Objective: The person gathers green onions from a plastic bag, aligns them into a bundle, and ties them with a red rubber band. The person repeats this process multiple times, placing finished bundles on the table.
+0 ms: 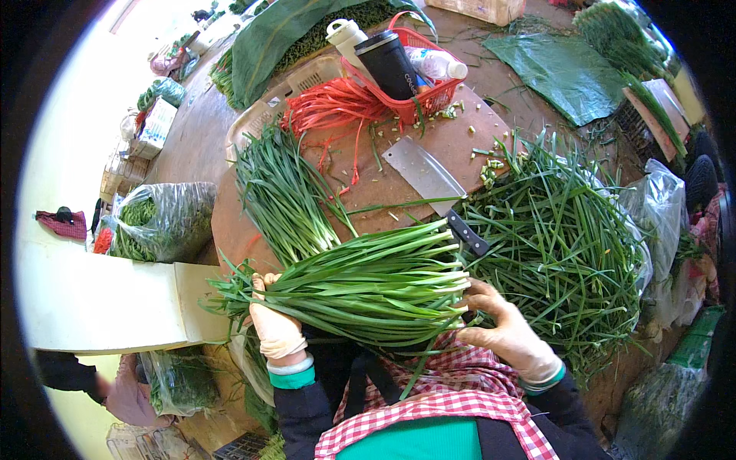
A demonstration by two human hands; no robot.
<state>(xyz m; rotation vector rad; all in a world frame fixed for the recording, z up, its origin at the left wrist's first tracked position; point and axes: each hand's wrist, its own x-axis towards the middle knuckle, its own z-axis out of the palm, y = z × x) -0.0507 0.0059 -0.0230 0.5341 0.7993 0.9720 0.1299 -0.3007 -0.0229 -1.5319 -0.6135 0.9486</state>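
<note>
A thick bunch of garlic chives lies across in front of me, pale cut ends to the right. My left hand, gloved, grips it around the leafy end. My right hand, also gloved, has its fingers apart beside the pale ends; whether the fingertips touch them I cannot tell. Behind the bunch, a second bundle of chives rests on the round board. A cleaver lies on the board, its black handle pointing towards the loose chive heap at the right.
A red plastic basket at the board's back holds a black tumbler, a white bottle and a clear bottle. Red ties hang beside it. Left stands a white panel; another person's sleeve shows below.
</note>
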